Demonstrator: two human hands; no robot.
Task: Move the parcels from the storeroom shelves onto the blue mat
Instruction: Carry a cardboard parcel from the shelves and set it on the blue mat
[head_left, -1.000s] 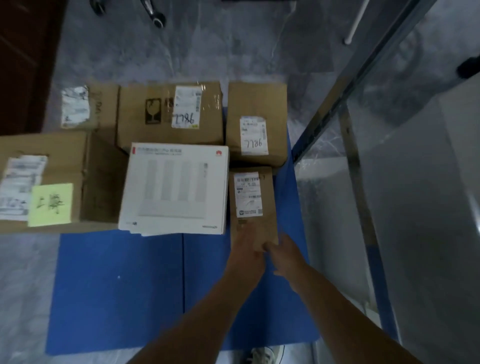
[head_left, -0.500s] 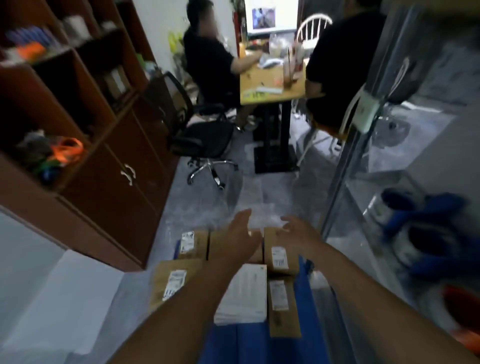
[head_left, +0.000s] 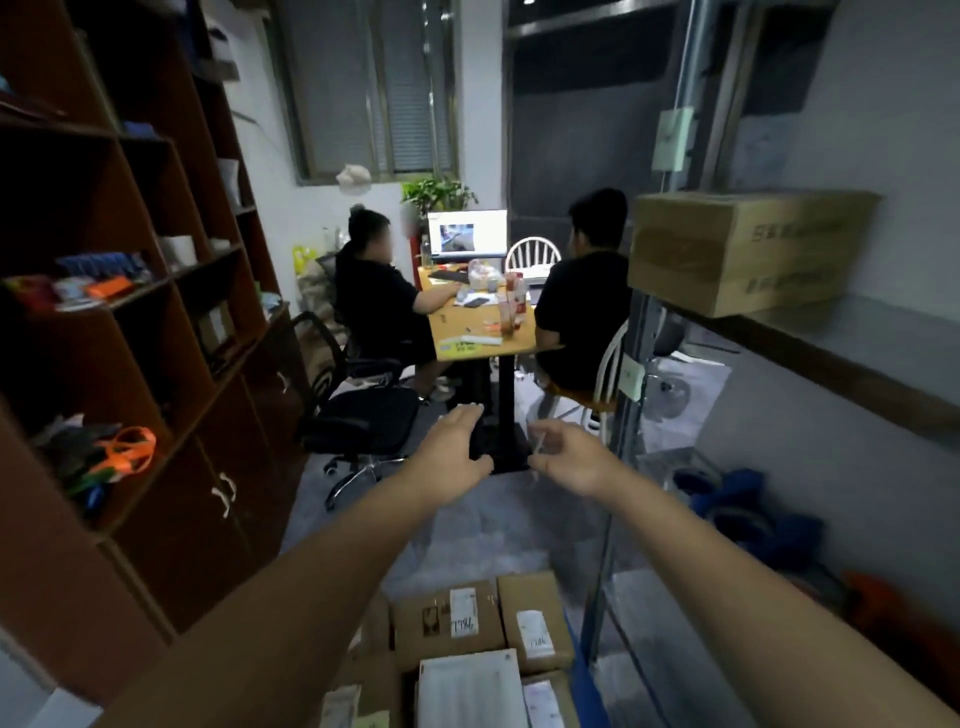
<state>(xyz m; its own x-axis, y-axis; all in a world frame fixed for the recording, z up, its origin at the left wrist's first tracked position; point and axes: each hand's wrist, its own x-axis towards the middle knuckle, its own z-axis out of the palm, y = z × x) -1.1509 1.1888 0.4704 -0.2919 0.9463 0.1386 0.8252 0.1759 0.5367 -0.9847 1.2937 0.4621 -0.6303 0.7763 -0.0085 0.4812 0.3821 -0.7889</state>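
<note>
Both hands reach forward at 12 o'clock, empty: the left hand has its fingers spread apart, the right hand is loosely curled around nothing. At 6 o'clock, the parcels lie together on the blue mat. At 2 o'clock, 1 cardboard box sits on a shelf.

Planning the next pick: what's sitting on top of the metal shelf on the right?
One large cardboard box sits at the front edge of the metal shelf, printed side facing out. Whatever lies behind the box is hidden.
</note>
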